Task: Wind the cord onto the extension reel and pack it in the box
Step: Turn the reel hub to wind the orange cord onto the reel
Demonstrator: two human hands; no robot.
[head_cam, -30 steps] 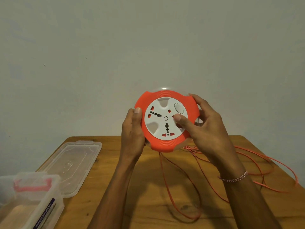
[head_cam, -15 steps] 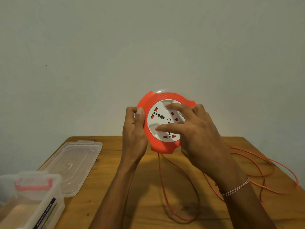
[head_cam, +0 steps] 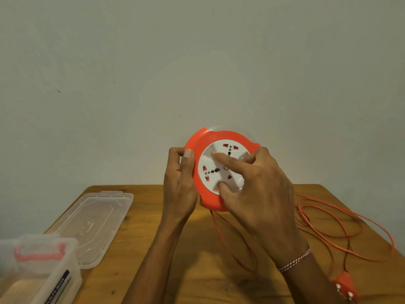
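Observation:
I hold a round orange extension reel (head_cam: 200, 148) with a white socket face upright above the table. My left hand (head_cam: 180, 183) grips its left rim, thumb on the front. My right hand (head_cam: 256, 185) lies on the white face, fingers pressed into its recesses. A thin orange cord (head_cam: 328, 218) hangs from the reel's bottom and lies in loose loops on the right of the table, ending in an orange plug (head_cam: 345, 286) at the lower right. A clear plastic box (head_cam: 37, 275) with a pink handle stands at the lower left.
The box's clear lid (head_cam: 94, 227) lies flat on the wooden table (head_cam: 153, 270) beside the box. A plain wall rises right behind the table's far edge.
The white socket face has turned clockwise under my right hand's fingers. The cord loop below the reel has shortened, and the plug has come into view at the lower right.

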